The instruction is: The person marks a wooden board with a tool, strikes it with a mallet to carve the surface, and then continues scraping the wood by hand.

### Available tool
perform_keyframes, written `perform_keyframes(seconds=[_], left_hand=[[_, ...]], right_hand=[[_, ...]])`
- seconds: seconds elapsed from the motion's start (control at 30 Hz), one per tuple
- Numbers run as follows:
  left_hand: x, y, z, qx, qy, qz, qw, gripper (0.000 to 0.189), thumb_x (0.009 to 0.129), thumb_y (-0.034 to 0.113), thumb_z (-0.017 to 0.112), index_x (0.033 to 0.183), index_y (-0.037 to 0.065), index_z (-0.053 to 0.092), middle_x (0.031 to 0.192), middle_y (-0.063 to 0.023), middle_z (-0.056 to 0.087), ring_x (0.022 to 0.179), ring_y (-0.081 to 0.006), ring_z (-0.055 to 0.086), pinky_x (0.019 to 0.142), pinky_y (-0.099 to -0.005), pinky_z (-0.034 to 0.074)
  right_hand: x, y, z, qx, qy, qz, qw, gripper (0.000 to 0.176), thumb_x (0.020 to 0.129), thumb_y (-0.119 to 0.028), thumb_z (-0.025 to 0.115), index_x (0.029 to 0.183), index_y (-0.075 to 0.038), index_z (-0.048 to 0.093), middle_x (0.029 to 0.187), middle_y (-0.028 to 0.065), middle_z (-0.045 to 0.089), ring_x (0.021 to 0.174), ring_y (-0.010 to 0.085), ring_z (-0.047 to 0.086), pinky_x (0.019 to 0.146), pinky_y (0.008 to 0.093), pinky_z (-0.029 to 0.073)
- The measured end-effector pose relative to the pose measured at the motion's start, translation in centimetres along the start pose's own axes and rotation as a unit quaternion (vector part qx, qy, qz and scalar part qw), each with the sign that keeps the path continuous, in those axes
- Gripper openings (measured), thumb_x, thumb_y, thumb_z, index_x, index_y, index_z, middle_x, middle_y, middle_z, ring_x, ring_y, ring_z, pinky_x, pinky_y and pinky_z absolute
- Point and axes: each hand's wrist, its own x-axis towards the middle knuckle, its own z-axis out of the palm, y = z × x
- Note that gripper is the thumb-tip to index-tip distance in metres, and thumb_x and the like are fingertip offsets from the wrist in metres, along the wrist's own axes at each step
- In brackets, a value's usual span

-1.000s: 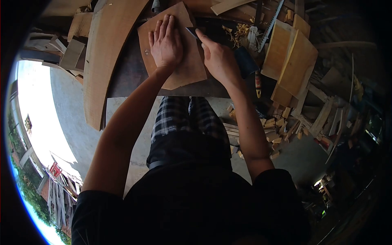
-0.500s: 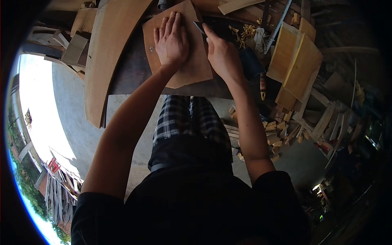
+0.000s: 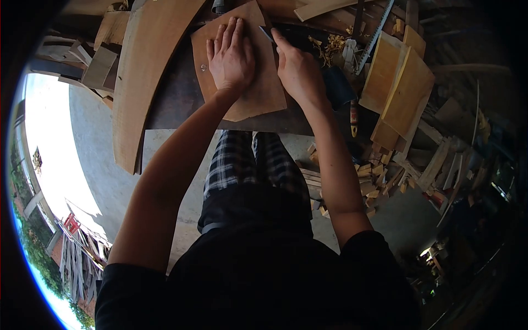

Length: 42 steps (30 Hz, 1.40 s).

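Note:
My left hand (image 3: 231, 59) lies flat on a thin wooden board (image 3: 258, 93), fingers stretched toward its far end. The board is light brown with an angled outline and a small shiny spot left of the hand. At its right edge, my right hand (image 3: 298, 71) is closed round a knife (image 3: 265, 33). The index finger points along the blade, whose tip lies against the board's edge near the far corner. The knife's handle is hidden in the palm. Under the board is a dark worktable (image 3: 173, 104).
A long curved plank (image 3: 146, 71) lies at the left of the table. To the right are wood shavings (image 3: 333, 48), a saw blade (image 3: 375, 38), a brush handle (image 3: 353, 118) and yellowish boards (image 3: 407, 91). Several offcuts (image 3: 379, 173) litter the floor beyond.
My right hand and the knife have shifted slightly left and toward the far end along the board's edge. My left hand stays flat in the same place.

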Motion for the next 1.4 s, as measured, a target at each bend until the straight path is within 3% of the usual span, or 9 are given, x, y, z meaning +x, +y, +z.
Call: perform_keyframes(seconds=[0.3,0.57,0.87,1.1,1.4], left_hand=[[0.0,0.2,-0.1,-0.003,-0.003,-0.009,1.000,0.050,0.103,0.028,0.043,0.152,0.015,0.044,0.157,-0.0036,0.044,0.148,-0.0259,0.035,0.123,-0.0476,0.021],[0.1,0.2,-0.2,0.003,-0.003,-0.007,1.000,0.051,0.103,0.028,0.044,0.152,0.016,0.044,0.157,-0.0037,0.044,0.149,-0.0261,0.035,0.123,-0.0478,0.021],[0.3,0.2,-0.2,0.009,0.003,0.002,1.000,0.051,0.103,0.028,0.043,0.152,0.016,0.043,0.157,-0.0044,0.045,0.148,-0.0273,0.036,0.122,-0.0480,0.022],[0.1,0.2,-0.2,0.008,0.000,-0.004,1.000,0.051,0.103,0.030,0.042,0.153,0.016,0.043,0.157,-0.0046,0.045,0.148,-0.0272,0.036,0.122,-0.0490,0.023],[-0.5,0.1,0.2,-0.004,0.003,0.003,1.000,0.051,0.103,0.030,0.042,0.153,0.016,0.043,0.157,-0.0050,0.044,0.148,-0.0276,0.036,0.122,-0.0474,0.022]], right_hand=[[1.1,0.0,-0.8,0.014,-0.043,0.020,0.999,0.043,0.100,-0.019,0.051,0.144,-0.023,0.055,0.091,0.0266,0.070,0.088,0.0464,0.069,0.078,0.0572,0.055],[1.3,0.0,-0.9,0.006,-0.025,-0.002,1.000,0.043,0.101,-0.020,0.049,0.144,-0.024,0.055,0.092,0.0254,0.071,0.088,0.0449,0.069,0.079,0.0569,0.056],[0.9,0.2,-1.0,-0.004,-0.016,-0.006,1.000,0.043,0.100,-0.018,0.050,0.142,-0.024,0.056,0.090,0.0251,0.071,0.087,0.0449,0.069,0.077,0.0560,0.057],[-0.3,-0.3,-2.2,-0.056,-0.061,-0.013,0.996,0.045,0.098,-0.017,0.052,0.143,-0.022,0.055,0.081,0.0245,0.070,0.081,0.0435,0.071,0.073,0.0544,0.058],[-0.8,-0.6,-1.7,-0.056,-0.040,0.005,0.998,0.046,0.098,-0.016,0.052,0.143,-0.024,0.056,0.086,0.0241,0.071,0.083,0.0425,0.072,0.073,0.0544,0.058]])
